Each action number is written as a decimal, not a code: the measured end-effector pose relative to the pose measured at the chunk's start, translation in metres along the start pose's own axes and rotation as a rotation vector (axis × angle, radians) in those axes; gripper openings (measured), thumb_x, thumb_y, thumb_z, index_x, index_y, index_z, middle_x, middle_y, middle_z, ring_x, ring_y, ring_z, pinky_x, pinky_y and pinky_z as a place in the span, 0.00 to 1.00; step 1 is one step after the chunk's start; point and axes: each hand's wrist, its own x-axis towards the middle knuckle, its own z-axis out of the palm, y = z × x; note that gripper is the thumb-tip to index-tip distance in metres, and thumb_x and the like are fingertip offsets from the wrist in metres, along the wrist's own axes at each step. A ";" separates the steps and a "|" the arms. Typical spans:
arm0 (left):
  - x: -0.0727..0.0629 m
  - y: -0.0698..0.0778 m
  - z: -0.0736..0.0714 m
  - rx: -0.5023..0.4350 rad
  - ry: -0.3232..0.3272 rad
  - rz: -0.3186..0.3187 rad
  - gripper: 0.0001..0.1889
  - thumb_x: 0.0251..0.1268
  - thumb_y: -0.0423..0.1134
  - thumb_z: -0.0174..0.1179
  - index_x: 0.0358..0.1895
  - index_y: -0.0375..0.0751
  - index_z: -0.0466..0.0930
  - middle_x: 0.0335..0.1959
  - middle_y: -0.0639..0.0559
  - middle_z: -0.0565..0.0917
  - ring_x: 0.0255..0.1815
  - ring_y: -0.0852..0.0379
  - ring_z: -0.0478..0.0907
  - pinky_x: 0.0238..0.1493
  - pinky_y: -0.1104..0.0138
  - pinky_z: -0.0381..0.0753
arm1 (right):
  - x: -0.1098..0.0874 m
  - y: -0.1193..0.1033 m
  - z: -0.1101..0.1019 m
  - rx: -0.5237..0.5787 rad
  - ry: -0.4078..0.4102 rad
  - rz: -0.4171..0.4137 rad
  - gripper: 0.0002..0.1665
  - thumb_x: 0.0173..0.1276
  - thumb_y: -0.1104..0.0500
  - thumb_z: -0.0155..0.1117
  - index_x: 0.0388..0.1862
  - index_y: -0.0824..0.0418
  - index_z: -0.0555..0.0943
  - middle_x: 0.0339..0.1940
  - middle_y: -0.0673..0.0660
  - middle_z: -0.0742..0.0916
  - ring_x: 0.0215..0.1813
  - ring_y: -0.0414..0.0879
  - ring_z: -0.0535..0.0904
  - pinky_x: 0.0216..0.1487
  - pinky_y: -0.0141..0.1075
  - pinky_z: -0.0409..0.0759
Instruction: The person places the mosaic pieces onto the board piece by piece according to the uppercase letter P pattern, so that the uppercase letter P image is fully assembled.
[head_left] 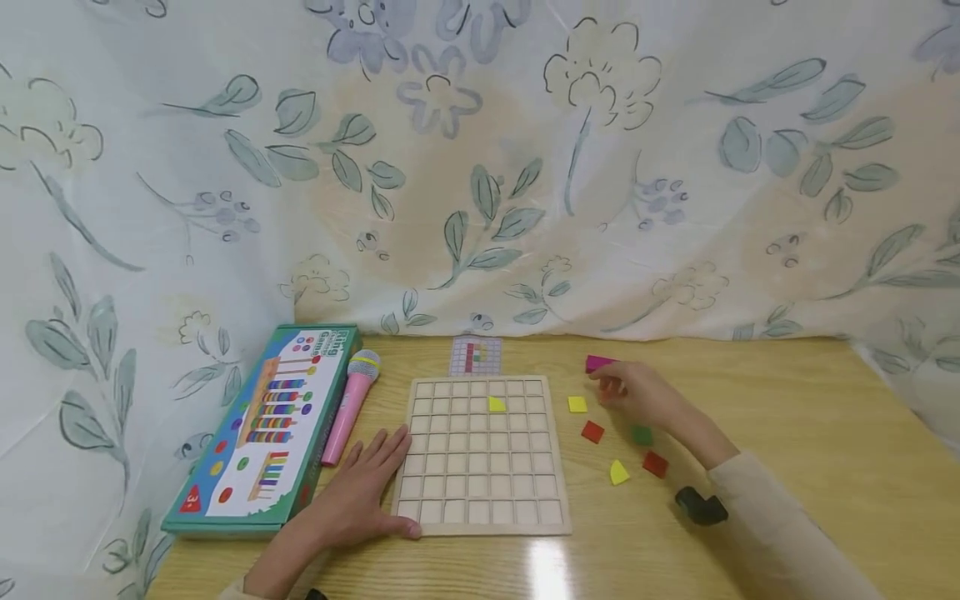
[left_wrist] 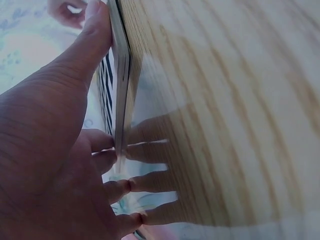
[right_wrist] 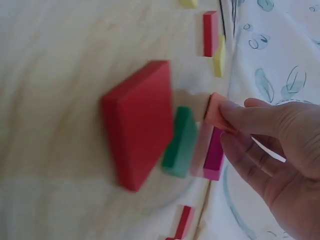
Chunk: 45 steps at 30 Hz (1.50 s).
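Observation:
A square wooden grid board (head_left: pixel 405 500) lies at the middle of the table, with one yellow quarter-round tile (head_left: pixel 497 404) in a cell near its top. My left hand (head_left: pixel 363 492) rests along the board's left edge, fingers spread, thumb at the near corner. Over the loose tiles to the right, my right hand (head_left: pixel 637 396) pinches an orange tile (right_wrist: pixel 216 112) between thumb and fingers. Just beyond it lies a magenta block (head_left: pixel 598 363). A green tile (head_left: pixel 642 435), red tiles (head_left: pixel 592 431), a yellow square tile (head_left: pixel 577 404) and another yellow quarter-round tile (head_left: pixel 618 472) lie nearby.
Behind the board is a small printed pattern card (head_left: pixel 476 357). To the left lie a pink toy microphone (head_left: pixel 348 417) and a flat game box (head_left: pixel 262 467). A floral cloth (head_left: pixel 480 167) hangs along the back and left of the wooden table (head_left: pixel 810 433).

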 end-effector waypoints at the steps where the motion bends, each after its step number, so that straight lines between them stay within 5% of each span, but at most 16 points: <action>1: 0.001 0.001 0.000 -0.002 -0.003 0.003 0.64 0.42 0.77 0.62 0.78 0.38 0.51 0.79 0.45 0.52 0.78 0.37 0.45 0.73 0.39 0.44 | 0.000 0.000 0.000 -0.002 -0.001 -0.004 0.19 0.60 0.71 0.70 0.51 0.71 0.82 0.33 0.52 0.85 0.37 0.46 0.81 0.42 0.42 0.84; 14: 0.001 0.004 -0.002 -0.008 -0.018 -0.002 0.64 0.42 0.75 0.64 0.78 0.37 0.50 0.79 0.44 0.51 0.78 0.36 0.44 0.73 0.38 0.44 | 0.024 -0.029 0.002 0.001 -0.020 -0.064 0.20 0.61 0.68 0.70 0.53 0.68 0.82 0.33 0.50 0.86 0.39 0.44 0.82 0.45 0.41 0.83; 20: 0.001 0.003 -0.002 0.008 -0.021 -0.006 0.64 0.42 0.75 0.64 0.78 0.37 0.51 0.79 0.45 0.51 0.78 0.36 0.45 0.73 0.38 0.45 | 0.038 -0.050 0.010 0.100 -0.037 -0.075 0.21 0.60 0.68 0.71 0.54 0.69 0.81 0.34 0.51 0.86 0.40 0.45 0.81 0.45 0.41 0.83; 45: 0.002 0.001 0.000 0.016 -0.015 -0.010 0.64 0.42 0.77 0.62 0.78 0.39 0.51 0.80 0.47 0.51 0.78 0.38 0.45 0.73 0.39 0.45 | 0.092 -0.116 0.067 0.196 -0.114 -0.155 0.19 0.62 0.63 0.71 0.52 0.66 0.83 0.34 0.49 0.86 0.39 0.41 0.81 0.43 0.32 0.81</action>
